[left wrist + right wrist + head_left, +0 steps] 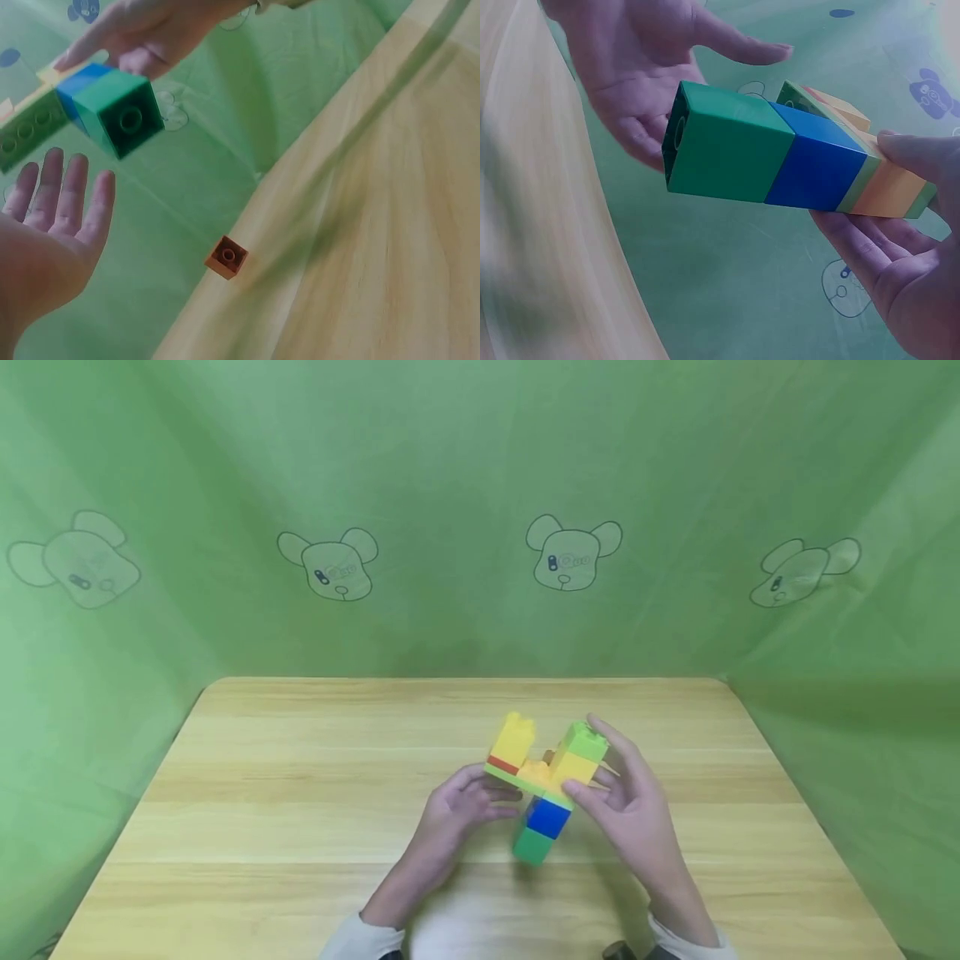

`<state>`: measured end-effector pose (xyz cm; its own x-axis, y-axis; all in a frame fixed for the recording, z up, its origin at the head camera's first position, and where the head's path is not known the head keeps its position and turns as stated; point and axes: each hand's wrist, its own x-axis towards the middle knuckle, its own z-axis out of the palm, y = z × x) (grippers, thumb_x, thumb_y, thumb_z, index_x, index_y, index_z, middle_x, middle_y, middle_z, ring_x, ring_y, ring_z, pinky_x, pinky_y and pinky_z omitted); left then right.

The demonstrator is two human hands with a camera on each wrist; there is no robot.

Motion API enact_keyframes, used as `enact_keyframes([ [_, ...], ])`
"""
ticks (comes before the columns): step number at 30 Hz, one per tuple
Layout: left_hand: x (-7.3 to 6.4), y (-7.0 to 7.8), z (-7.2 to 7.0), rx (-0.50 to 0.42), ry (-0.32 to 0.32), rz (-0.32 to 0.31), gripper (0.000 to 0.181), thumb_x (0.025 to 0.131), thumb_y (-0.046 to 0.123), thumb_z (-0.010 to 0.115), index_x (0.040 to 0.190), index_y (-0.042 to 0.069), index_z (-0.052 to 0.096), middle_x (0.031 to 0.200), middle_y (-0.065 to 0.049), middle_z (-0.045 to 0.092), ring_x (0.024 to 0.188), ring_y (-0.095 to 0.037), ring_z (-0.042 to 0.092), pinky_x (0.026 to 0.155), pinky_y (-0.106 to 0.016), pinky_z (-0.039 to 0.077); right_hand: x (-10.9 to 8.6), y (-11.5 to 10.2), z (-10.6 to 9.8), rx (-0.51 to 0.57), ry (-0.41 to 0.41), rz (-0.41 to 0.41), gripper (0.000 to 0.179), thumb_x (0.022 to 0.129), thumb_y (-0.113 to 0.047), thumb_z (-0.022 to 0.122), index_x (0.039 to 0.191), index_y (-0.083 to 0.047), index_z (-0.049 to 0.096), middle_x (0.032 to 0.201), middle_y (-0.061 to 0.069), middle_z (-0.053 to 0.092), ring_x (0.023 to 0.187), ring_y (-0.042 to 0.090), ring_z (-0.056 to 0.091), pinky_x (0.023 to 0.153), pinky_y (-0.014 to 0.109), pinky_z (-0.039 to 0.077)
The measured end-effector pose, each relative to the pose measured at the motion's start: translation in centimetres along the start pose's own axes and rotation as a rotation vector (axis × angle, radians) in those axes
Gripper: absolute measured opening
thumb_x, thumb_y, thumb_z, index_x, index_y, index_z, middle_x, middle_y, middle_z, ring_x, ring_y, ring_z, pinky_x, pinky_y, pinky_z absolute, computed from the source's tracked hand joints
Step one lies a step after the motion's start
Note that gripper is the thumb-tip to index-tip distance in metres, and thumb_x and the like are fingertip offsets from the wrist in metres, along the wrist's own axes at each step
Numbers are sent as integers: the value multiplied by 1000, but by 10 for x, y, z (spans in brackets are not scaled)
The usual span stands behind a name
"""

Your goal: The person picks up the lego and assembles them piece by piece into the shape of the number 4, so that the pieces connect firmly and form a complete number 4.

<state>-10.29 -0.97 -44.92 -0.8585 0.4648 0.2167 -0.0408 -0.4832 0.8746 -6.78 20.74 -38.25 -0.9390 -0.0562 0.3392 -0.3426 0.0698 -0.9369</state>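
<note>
A toy building-block assembly hangs above the table, tilted. Its light green plate (521, 781) carries a yellow block (513, 739) with a red layer under it at one end. At the other end sit a yellow block (573, 768) and a light green block (587, 742). Below the plate are a blue block (820, 161) and a green block (727, 142), whose hollow underside shows in the left wrist view. My right hand (633, 802) grips the yellow block on the right between thumb and fingers. Beside the plate, my left hand (453, 818) has its fingers extended and holds nothing.
A loose orange-brown block (227, 257) shows against the far part of the wooden table (300, 793), mostly hidden behind the assembly in the head view. Green curtains (450, 635) with mouse-like drawings surround the table. A dark object (618, 951) is at the near edge.
</note>
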Motion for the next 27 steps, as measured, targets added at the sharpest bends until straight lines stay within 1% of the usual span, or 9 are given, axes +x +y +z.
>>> enact_keyframes([
  [3,6,-4,-3,-11,27,-3,38,103,25,38,126,-3,50,117,-25,59,110,-41,56,93,-50,48,-1,-4,-3,-5,19,9,77,83,11,64,147,-16,32,148,13,33,117,24,55,86,37,52],
  [6,17,-10,-6,46,102,-46,39,102,30,43,123,-1,54,116,-21,61,108,-39,58,91,-48,49,-2,-6,-4,-5,32,7,75,84,10,64,147,-14,31,147,14,33,116,23,56,85,36,52],
  [8,27,-16,-7,143,154,-68,31,99,23,49,120,2,57,114,-15,63,105,-34,60,90,-47,51,-3,-7,-5,0,37,5,75,84,10,63,147,-14,31,147,15,33,115,24,56,85,36,52],
  [11,42,-24,-7,399,175,-79,24,95,13,54,118,8,61,112,-4,65,102,-21,62,89,-40,51,-4,-7,-5,2,41,1,74,84,10,63,147,-13,32,147,15,33,115,24,56,84,36,53],
  [15,56,-33,-4,721,99,3,27,94,11,56,121,11,59,105,1,65,95,-10,60,86,-29,51,-5,-6,-5,0,40,1,74,84,10,64,147,-13,32,148,16,32,116,24,55,84,37,52],
  [19,62,-40,-2,756,-22,105,29,95,11,55,124,7,55,105,-3,64,93,-12,60,84,-27,52,-7,-6,-5,9,37,9,75,84,10,63,147,-13,31,147,15,33,117,25,55,85,38,52],
  [23,66,-48,0,827,-79,112,38,90,6,59,127,5,51,117,-7,61,109,-17,57,96,-29,46,-8,-5,-5,14,35,13,75,84,10,64,147,-11,30,147,14,33,116,26,55,85,38,52],
  [25,69,-53,2,984,-115,116,41,90,6,60,130,5,50,125,-9,58,118,-19,52,102,-30,41,-8,-5,-6,6,35,12,75,84,10,64,147,-11,30,147,15,33,116,26,56,84,38,53],
  [27,75,-58,5,1256,-203,122,46,93,12,58,136,5,46,138,-11,49,131,-22,40,109,-33,33,-7,-5,-6,3,37,11,74,84,10,64,147,-13,32,147,15,33,116,25,56,84,37,53],
])
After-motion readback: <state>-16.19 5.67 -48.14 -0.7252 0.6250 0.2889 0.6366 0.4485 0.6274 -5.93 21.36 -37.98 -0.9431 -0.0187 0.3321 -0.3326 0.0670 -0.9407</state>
